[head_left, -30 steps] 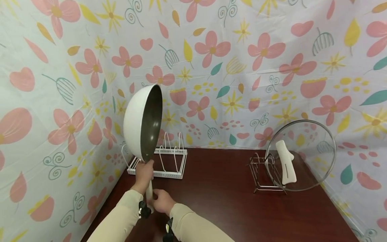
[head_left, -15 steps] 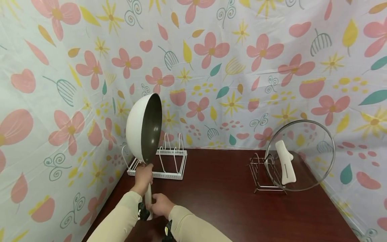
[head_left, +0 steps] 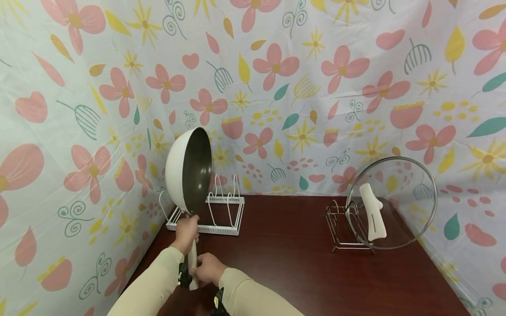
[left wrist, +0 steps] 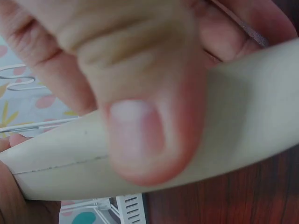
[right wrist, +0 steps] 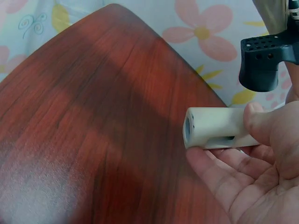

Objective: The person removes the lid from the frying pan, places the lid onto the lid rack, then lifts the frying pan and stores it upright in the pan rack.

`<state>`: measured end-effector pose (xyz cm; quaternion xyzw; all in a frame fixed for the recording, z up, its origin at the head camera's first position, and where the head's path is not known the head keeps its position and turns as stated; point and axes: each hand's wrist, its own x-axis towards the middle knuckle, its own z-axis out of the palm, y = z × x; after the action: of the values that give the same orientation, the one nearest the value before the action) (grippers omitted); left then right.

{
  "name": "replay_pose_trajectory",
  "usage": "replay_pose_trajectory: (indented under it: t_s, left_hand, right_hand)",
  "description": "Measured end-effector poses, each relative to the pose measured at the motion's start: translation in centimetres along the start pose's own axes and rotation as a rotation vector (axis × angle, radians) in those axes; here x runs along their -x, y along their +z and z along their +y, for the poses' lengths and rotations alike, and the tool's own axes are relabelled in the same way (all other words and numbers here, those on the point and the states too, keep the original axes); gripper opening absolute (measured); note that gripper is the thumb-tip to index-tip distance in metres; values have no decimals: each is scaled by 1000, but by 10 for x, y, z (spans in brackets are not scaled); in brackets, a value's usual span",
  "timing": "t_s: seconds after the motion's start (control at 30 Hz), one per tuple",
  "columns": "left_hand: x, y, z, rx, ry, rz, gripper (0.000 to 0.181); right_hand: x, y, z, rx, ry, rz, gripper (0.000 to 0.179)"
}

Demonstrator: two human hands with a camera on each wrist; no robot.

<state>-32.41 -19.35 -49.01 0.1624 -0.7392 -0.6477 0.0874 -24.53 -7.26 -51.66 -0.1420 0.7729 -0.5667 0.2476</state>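
A deep wok (head_left: pixel 175 171), white outside and dark inside, is held on edge in the head view, its opening turned right and its handle downward. My left hand (head_left: pixel 186 232) grips the pale handle (head_left: pixel 192 256) just below the bowl. Lower down, near the handle's end, my right hand (head_left: pixel 209 268) pinches it. The right wrist view shows the hollow handle end (right wrist: pixel 210 127) between thumb and fingers, over the dark red table. In the left wrist view, a blurred thumb (left wrist: pixel 149 135) lies across the handle, close to the lens.
A white rack (head_left: pixel 221 229) with wire dividers stands behind the wok, partly hidden. At the right, a small wire stand (head_left: pixel 348 244) holds a glass lid (head_left: pixel 415 237) upright with a cream handle (head_left: pixel 372 213). Flower-printed cloth (head_left: pixel 300 109) hangs behind and left of the table (head_left: pixel 288 245).
The wok has come down a little. Both hands keep their hold on the handle and have shifted slightly down and left. Rack and lid stay in place.
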Motion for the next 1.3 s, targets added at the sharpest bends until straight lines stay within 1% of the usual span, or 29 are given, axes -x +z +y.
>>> replay_pose_trajectory:
  t_s: [0.2, 0.4, 0.47, 0.6, 0.7, 0.8, 0.9, 1.0, 1.07, 1.17, 1.3]
  left_hand:
    - [-1, 0, 2, -2, 1, 3, 35]
    - [0, 1, 6, -45, -2, -14, 36]
    - [0, 1, 5, -58, -7, -10, 35]
    - [1, 0, 3, -55, -14, 9, 33]
    - [4, 4, 4, -28, -1, 7, 38]
    - [6, 6, 6, -3, 7, -3, 44]
    - [5, 7, 9, 15, -13, 9, 42]
    - [4, 8, 11, 28, -28, 34, 36]
    - [4, 8, 12, 30, -25, 43, 36]
    - [3, 8, 12, 5, -12, 63, 37]
    - [3, 8, 11, -40, -5, 70, 38]
  right_hand:
    - [-2, -2, -1, 26, -14, -29, 10]
    - [-6, -6, 0, 70, -50, -71, 12]
    - [-7, -8, 1, 92, -64, -68, 13]
    - [-9, -15, 1, 58, -112, -12, 19]
    - [-11, -24, -4, -3, -141, 39, 24]
    - [-11, -33, -10, -28, -146, 39, 28]
    - [-10, -39, -12, -49, -148, 15, 33]
    - [-10, -40, -12, -84, -168, 24, 33]
    - [-9, -40, -12, -102, -191, 40, 33]
    - [-9, -37, -11, -99, -219, 63, 35]
    - [-9, -31, -9, -78, -231, 93, 38]
